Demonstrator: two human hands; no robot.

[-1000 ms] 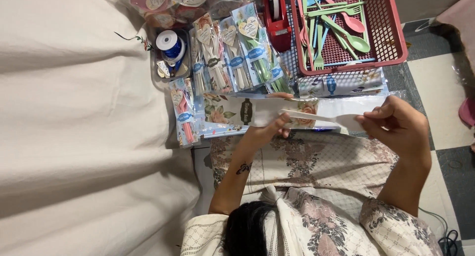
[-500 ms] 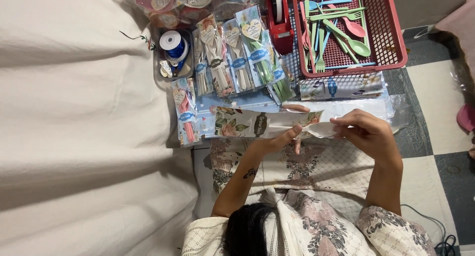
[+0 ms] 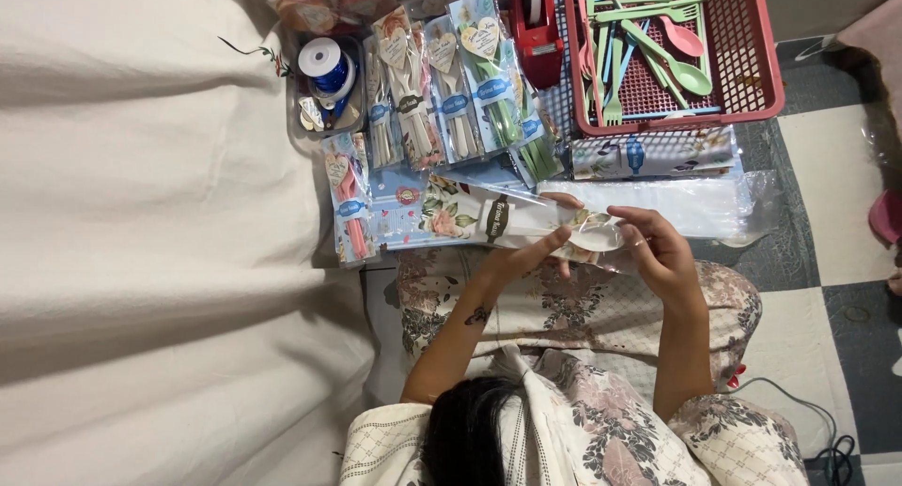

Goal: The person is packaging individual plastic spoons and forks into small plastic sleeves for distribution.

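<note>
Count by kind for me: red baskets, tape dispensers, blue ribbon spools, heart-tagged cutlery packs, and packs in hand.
red basket: 1
red tape dispenser: 1
blue ribbon spool: 1
heart-tagged cutlery packs: 4
floral pack, held between left hand and right hand: 1
Total: 8

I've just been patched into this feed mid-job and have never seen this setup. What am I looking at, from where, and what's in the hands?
No machine here: one camera looks down on a seated person working with bare hands. The left hand and right hand together hold a clear floral-printed sleeve with a white utensil inside. Beyond lie finished cutlery packs, a red basket of pastel forks and spoons, a red tape dispenser and a blue ribbon spool. A white sheet covers one side.
</note>
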